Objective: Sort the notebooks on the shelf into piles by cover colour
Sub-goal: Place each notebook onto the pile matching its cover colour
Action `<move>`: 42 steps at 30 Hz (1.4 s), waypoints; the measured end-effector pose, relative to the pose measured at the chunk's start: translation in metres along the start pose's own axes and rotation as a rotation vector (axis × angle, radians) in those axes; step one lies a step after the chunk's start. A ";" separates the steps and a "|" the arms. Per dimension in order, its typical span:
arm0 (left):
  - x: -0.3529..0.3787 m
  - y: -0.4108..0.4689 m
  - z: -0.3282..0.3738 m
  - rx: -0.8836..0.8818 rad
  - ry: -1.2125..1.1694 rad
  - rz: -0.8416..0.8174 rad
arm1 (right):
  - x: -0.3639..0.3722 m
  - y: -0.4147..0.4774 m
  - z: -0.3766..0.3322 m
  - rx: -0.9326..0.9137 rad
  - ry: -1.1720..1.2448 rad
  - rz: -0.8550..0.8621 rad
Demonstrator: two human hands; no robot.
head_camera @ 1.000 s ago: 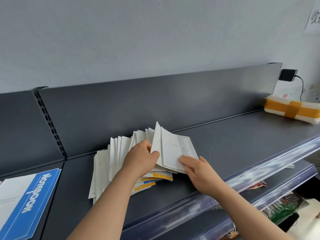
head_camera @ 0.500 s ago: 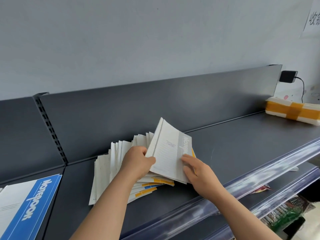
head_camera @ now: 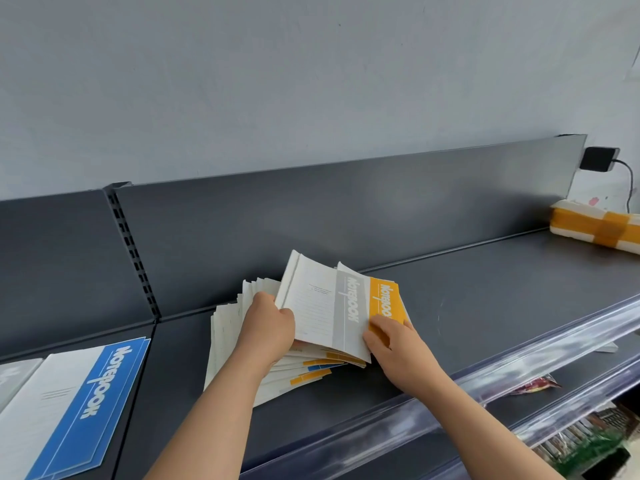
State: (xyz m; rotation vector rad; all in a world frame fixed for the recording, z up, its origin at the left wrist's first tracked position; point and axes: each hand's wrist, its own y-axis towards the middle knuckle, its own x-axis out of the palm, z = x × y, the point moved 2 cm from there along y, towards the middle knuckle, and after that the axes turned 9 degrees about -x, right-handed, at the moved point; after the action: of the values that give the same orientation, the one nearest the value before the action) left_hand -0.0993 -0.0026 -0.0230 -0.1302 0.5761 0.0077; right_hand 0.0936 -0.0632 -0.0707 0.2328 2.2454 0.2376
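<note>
Dark grey shelf against a pale wall carries a fanned pile of notebooks near its middle. Both forearms reach forward. The left hand grips the raised grey-banded notebook by its left edge, fingers curled under. The right hand pinches the yellow-banded notebook at its near corner. A blue-banded notebook lies flat, well apart to the left.
</note>
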 end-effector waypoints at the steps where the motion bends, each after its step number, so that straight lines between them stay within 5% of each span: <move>1: 0.000 -0.001 0.002 0.010 0.002 -0.011 | -0.001 -0.001 -0.003 -0.013 -0.006 -0.015; 7: 0.003 -0.005 0.007 0.072 -0.037 -0.075 | -0.005 -0.005 -0.011 -0.020 0.052 -0.063; 12: -0.008 -0.015 -0.008 0.056 -0.160 -0.082 | 0.000 0.002 -0.015 0.050 0.165 0.070; 19: -0.060 -0.033 -0.040 0.038 -0.371 0.041 | 0.017 0.013 -0.082 -0.143 0.395 0.172; 31: -0.227 -0.087 -0.152 0.035 -0.165 0.421 | 0.132 -0.007 -0.248 -0.357 0.504 -0.054; 42: -0.424 -0.155 -0.286 -0.100 -0.100 0.527 | 0.278 -0.062 -0.431 -0.411 0.541 -0.214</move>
State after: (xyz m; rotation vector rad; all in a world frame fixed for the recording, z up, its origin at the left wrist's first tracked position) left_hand -0.6032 -0.1796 -0.0118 -0.0719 0.4970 0.5520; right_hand -0.4204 -0.0937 -0.0221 -0.3293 2.6547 0.7028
